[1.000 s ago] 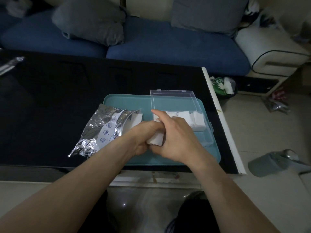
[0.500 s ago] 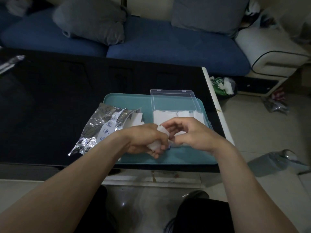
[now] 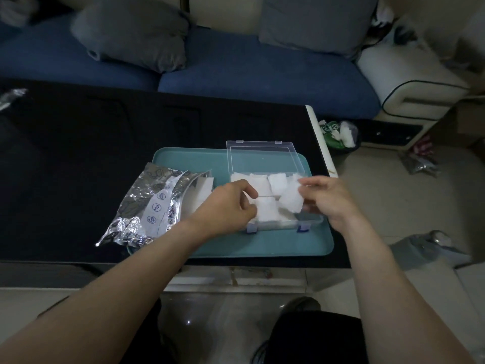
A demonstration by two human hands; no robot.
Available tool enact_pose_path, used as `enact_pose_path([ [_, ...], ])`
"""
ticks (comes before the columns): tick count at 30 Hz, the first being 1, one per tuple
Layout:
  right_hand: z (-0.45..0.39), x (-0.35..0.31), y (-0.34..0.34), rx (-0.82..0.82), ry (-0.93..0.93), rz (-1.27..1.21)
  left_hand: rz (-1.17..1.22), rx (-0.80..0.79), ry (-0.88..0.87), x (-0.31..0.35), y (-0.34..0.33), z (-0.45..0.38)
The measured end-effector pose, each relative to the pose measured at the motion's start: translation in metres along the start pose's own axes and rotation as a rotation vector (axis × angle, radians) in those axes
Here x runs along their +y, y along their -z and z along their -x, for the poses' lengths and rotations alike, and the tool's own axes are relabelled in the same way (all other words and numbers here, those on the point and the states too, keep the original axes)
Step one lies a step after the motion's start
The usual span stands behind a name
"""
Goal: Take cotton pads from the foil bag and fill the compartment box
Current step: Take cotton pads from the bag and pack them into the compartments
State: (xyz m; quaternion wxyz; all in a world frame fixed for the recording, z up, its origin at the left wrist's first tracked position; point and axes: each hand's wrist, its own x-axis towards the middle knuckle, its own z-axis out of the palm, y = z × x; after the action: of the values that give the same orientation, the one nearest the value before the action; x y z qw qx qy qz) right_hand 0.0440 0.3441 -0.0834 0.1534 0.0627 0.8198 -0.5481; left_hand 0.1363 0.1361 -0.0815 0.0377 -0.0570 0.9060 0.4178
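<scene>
A clear plastic compartment box (image 3: 311,224) stands on a teal tray (image 3: 262,245) with its lid (image 3: 262,156) open toward the back. White cotton pads (image 3: 275,182) fill its far compartments. My left hand (image 3: 228,206) hovers over the box's left side and pinches a small stack of cotton pads (image 3: 266,214). My right hand (image 3: 328,198) pinches a single pad (image 3: 290,200) above the box's right side. The crumpled foil bag (image 3: 147,206) lies open at the tray's left edge, with white pads (image 3: 202,190) showing at its mouth.
The tray sits near the right front corner of a black glossy table (image 3: 105,153). A blue sofa (image 3: 236,74) with grey cushions runs behind it. A small bin (image 3: 338,134) with rubbish stands on the floor to the right, and a grey bottle (image 3: 425,245) lies nearer.
My hands were clasped together on a stack of pads near the tray's front. They have moved apart over the box; the right hand now pulls one pad off to the right.
</scene>
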Motion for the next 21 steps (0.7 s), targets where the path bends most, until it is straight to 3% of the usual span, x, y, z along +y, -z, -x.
enact_pose_path([
  [2,-0.005,0.009,-0.007,-0.028,-0.052,0.117,-0.191,0.045,-0.131,-0.007,-0.003,-0.001],
  [6,-0.008,0.008,-0.022,0.077,0.019,0.353,-0.361,-0.074,-0.308,-0.013,-0.014,0.001],
  [11,-0.009,0.006,-0.025,0.146,0.112,0.456,-0.603,-0.145,-0.364,-0.013,-0.018,0.004],
  [21,-0.009,0.004,-0.019,0.081,0.067,0.421,-0.72,-0.134,-0.425,-0.011,-0.025,0.005],
])
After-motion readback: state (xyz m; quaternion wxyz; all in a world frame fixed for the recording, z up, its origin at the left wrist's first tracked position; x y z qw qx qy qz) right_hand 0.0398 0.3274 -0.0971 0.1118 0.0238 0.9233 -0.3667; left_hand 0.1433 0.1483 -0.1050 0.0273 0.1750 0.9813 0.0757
